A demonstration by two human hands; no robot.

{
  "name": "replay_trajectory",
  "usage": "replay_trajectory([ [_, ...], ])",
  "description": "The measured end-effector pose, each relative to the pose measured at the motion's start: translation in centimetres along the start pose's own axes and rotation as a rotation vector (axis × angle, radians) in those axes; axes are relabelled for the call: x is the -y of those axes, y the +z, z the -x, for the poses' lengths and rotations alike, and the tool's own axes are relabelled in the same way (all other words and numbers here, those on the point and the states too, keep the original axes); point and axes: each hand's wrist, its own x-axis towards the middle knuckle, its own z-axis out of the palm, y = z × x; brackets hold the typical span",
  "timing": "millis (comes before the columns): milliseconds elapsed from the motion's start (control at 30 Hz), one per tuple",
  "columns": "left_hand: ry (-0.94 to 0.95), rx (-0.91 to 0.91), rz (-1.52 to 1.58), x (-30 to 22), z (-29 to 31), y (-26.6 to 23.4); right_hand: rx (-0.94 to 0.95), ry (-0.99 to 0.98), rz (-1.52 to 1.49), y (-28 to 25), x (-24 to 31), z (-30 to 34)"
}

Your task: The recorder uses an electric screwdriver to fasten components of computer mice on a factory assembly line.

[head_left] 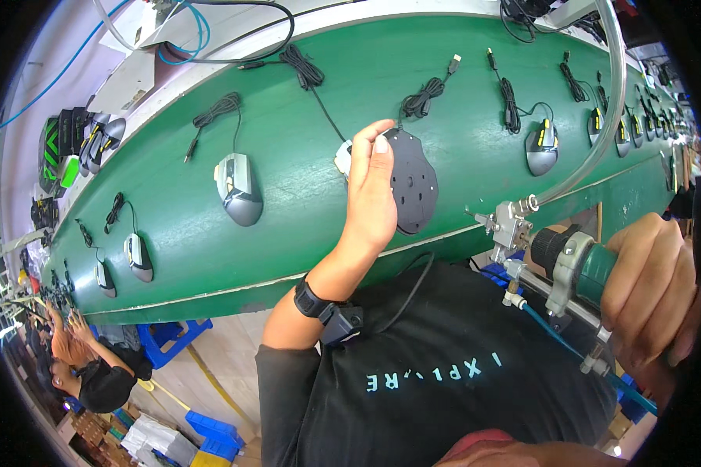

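My left hand (pixel 374 187) is closed on the edge of a computer mouse (pixel 415 187) turned belly up, its black underside with several small holes showing. Its cable (pixel 422 101) lies bundled just beyond on the green belt. Behind the same hand a second mouse (pixel 343 158) pokes out, silver and mostly hidden. At the right, my right hand (pixel 653 292) wraps round the green body of a power screwdriver (pixel 596 272), fixed to a metal holder (pixel 510 226) with hoses. The holder's tip is a short way right of the overturned mouse.
More corded mice lie along the green belt (pixel 304 226), such as a grey one (pixel 240 191) to the left and another (pixel 542 148) to the right. A clear hose (pixel 617 93) arcs down at the right. Two people work at the far left, near a blue crate (pixel 171 342).
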Motion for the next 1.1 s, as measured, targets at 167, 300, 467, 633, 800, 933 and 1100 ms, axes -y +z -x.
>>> replay_trajectory([
  [167,-0.009,0.037,-0.001,-0.1,-0.5,0.4,0.006,-0.066,-0.029,0.2,-1.9,-0.5],
  [300,0.011,0.01,0.058,-0.3,-0.4,-0.5,0.016,-0.11,-0.121,0.1,-0.5,1.1],
  [467,0.025,0.028,0.056,-0.6,-0.4,-0.6,0.031,-0.146,-0.2,2.1,3.7,3.6],
  [633,0.022,0.067,0.066,-0.5,-0.8,0.2,0.054,-0.103,-0.231,3.1,3.6,3.4],
  [800,0.005,0.052,0.115,-0.9,-0.2,0.1,0.05,-0.077,-0.264,3.1,2.1,3.0],
  [933,0.008,0.055,0.127,-1.1,-0.2,0.0,0.024,0.005,-0.115,3.5,0.7,1.3],
  [1100,-0.001,0.06,0.176,-1.6,-0.1,0.1,-0.001,0.11,0.076,4.0,-0.5,0.2],
])
